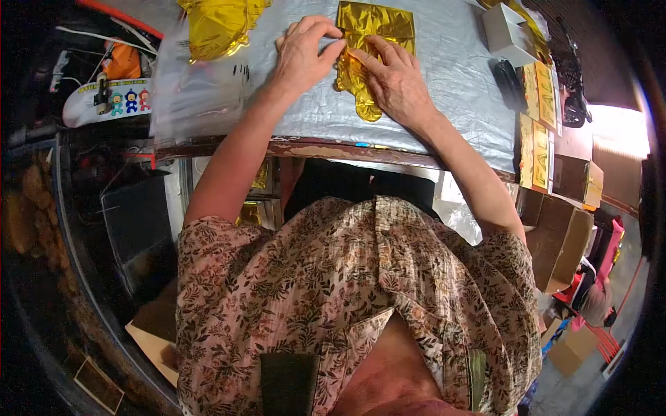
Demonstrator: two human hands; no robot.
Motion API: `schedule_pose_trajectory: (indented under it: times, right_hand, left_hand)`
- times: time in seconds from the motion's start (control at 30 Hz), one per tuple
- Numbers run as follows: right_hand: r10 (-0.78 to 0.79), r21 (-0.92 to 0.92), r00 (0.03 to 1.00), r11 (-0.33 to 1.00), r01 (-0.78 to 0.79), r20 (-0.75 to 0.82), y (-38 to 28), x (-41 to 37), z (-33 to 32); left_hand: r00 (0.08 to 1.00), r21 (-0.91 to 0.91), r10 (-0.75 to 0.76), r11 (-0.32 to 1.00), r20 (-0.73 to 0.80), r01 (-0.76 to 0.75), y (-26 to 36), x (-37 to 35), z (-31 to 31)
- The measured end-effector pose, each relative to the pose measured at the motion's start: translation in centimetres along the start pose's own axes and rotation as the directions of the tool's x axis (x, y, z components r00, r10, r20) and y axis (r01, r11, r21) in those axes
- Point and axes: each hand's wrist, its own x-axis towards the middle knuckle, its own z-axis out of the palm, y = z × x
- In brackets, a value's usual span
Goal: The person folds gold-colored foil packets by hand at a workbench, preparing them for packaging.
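Left hand [305, 52] pinches the edge of the folded gold foil balloon [378, 26]. Right hand [397, 82] is spread flat, fingers extended, pressing it onto the grey-covered counter [458, 90] straight ahead.

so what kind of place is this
Likely a small packing workshop: the left hand and right hand press on a gold foil balloon on a sheet-covered table, beside clear plastic bags and cardboard boxes.

Short-sleeved brown floral blouse [312, 291]
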Motion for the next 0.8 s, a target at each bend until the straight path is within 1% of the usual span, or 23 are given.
schedule_pose_trajectory:
  times: [0.1,0.27,0.4,0.57,0.67,0.73,0.8]
  right_hand:
    - [-0.002,0.001,1.000,1.000,0.002,-0.001,0.1,-0.1,0.1]
    - [-0.008,0.009,1.000,1.000,0.008,-0.020,0.4,-0.2,0.5]
    - [-0.005,0.011,1.000,1.000,0.005,-0.021,0.3,-0.1,0.4]
    - [0.006,0.012,1.000,1.000,-0.006,-0.015,0.3,-0.1,0.5]
    - [-0.007,0.027,0.999,1.000,0.008,-0.048,0.3,-0.1,0.5]
    - [0.035,0.049,0.998,0.998,-0.033,-0.050,0.2,-0.1,0.4]
    - [0.038,0.072,0.998,0.997,-0.035,-0.049,0.1,-0.1,0.2]
  left_hand:
    - [1.000,0.008,-0.007,1.000,0.014,0.007,0.4,0.2,0.1]
    - [0.999,0.058,0.033,0.998,0.015,-0.034,0.6,0.2,0.2]
    - [0.999,0.045,0.025,0.999,0.025,-0.026,0.5,0.2,0.1]
    - [0.995,0.043,0.040,0.998,0.094,-0.044,0.7,0.0,-0.6]
    - [0.990,0.076,0.058,0.995,0.128,-0.068,1.0,-0.1,-0.8]
    - [0.990,0.083,0.064,0.994,0.126,-0.075,1.1,-0.2,-0.9]
    - [0.990,0.087,0.072,0.993,0.125,-0.083,1.2,-0.2,-0.9]
